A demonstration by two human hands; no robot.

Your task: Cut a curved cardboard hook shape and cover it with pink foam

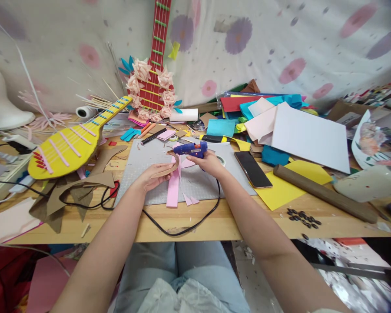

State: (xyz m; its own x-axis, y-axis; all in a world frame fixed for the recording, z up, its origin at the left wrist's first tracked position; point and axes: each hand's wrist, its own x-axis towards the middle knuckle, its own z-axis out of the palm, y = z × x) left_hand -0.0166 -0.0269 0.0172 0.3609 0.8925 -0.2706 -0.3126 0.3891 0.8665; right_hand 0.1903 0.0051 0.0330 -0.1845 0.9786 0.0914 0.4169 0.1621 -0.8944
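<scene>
My right hand [207,164] grips a blue hot glue gun [190,150], its nozzle pointing left toward a curved brown cardboard piece [170,168]. My left hand [153,176] holds that cardboard piece from below, just above a grey cutting mat [150,174]. A long pink foam strip [173,188] lies on the mat under both hands, with small pink scraps [190,200] beside it. The glue gun's black cord [185,228] loops down over the table's front edge.
A yellow paper guitar [68,145] lies at left, a red one [156,65] leans against the back wall. A phone [253,169], a cardboard tube [326,193], white and coloured sheets [309,137] crowd the right. Cardboard offcuts [71,191] and cables sit at left.
</scene>
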